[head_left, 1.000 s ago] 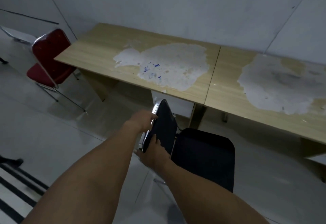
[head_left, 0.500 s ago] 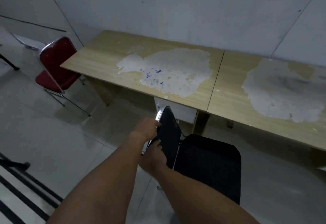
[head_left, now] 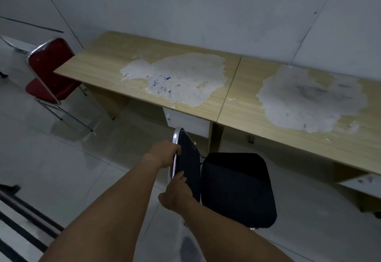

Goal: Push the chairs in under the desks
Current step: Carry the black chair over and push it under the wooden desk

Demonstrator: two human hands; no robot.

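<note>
A black padded chair point(head_left: 237, 187) with a chrome frame stands on the floor in front of two wooden desks, its seat pointing right. My left hand point(head_left: 164, 153) grips the far side of its backrest and my right hand point(head_left: 175, 193) grips the near side. The left desk point(head_left: 115, 69) and the right desk point(head_left: 243, 113) stand side by side against the wall, both with large worn white patches. The chair sits just in front of where the two desks join, outside both. A red chair point(head_left: 49, 76) stands at the left end of the left desk, out from under it.
A white drawer unit point(head_left: 187, 121) hangs under the left desk right behind the black chair's backrest. Another white unit point(head_left: 362, 183) sits under the right desk. Black and white floor stripes point(head_left: 18, 220) lie at the lower left. The floor is pale glossy tile.
The view has drifted so the desks and red chair sit lower and nearer. Both hands keep their grip on the backrest, and the black chair has shifted slightly relative to the desks.
</note>
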